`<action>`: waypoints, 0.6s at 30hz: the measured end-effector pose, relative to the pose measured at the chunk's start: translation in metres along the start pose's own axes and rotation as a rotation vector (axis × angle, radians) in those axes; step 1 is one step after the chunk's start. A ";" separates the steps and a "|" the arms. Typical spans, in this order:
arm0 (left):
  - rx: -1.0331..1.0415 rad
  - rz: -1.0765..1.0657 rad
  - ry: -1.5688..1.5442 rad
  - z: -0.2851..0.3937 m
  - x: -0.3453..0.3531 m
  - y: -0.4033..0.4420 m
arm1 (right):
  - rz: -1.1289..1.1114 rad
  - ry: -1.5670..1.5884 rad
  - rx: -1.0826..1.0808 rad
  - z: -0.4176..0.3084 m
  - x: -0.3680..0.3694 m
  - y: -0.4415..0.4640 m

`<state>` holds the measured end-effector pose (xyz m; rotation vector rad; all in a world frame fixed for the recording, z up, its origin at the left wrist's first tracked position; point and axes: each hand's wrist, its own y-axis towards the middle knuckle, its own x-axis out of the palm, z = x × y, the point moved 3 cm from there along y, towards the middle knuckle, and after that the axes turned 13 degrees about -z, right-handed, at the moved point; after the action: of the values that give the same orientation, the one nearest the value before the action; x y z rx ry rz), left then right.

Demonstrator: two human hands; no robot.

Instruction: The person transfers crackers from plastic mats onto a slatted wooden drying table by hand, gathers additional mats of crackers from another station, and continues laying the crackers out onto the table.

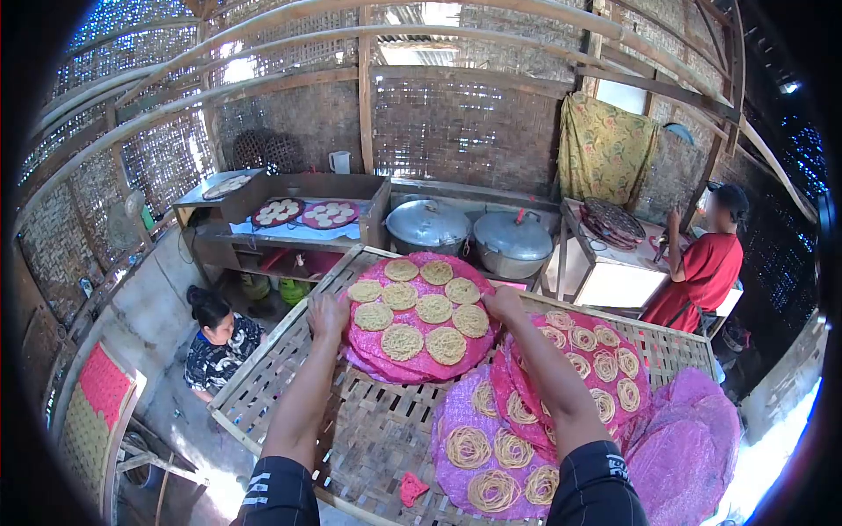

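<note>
My left hand (328, 317) is closed on the left edge of a stack of round pink mesh trays (424, 329). My right hand (503, 304) grips the right edge of the same stack; most fingers of both hands are hidden. Several flat, pale yellow noodle rounds (402, 342) lie on the top tray. The stack is over the far side of a woven bamboo rack (377, 456). Beside my right forearm are more pink trays (624, 386) with looser noodle coils (603, 366). A purple tray (449, 412) with noodle nests (468, 447) lies nearer to me.
Crumpled purple mesh sheets (680, 443) lie at the right. A pink scrap (412, 488) rests on the rack. Two lidded pots (428, 225) stand beyond it. One person (224, 342) is low at the left; another in red (706, 267) stands at a table (618, 250) on the right.
</note>
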<state>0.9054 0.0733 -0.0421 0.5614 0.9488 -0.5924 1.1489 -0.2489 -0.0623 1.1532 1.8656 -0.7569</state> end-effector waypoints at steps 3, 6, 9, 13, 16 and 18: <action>0.028 -0.011 0.101 -0.005 0.016 0.015 | -0.044 -0.085 0.054 -0.011 -0.005 -0.001; 0.022 -0.023 0.030 0.001 0.011 0.009 | -0.162 -0.081 0.138 -0.015 -0.002 0.005; -0.021 -0.056 -0.020 0.000 0.016 0.015 | -0.124 -0.029 0.170 -0.012 0.008 0.019; -0.037 -0.129 -0.089 0.011 0.016 0.022 | -0.181 -0.023 0.176 -0.014 0.007 0.024; -0.044 -0.121 -0.119 0.013 0.024 0.025 | -0.087 0.136 0.175 -0.015 0.009 0.032; -0.073 -0.094 -0.128 0.012 0.032 0.030 | -0.071 0.241 0.190 -0.024 0.002 0.013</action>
<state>0.9474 0.0795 -0.0585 0.4102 0.8757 -0.6673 1.1529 -0.2238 -0.0529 1.3535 2.0772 -0.8820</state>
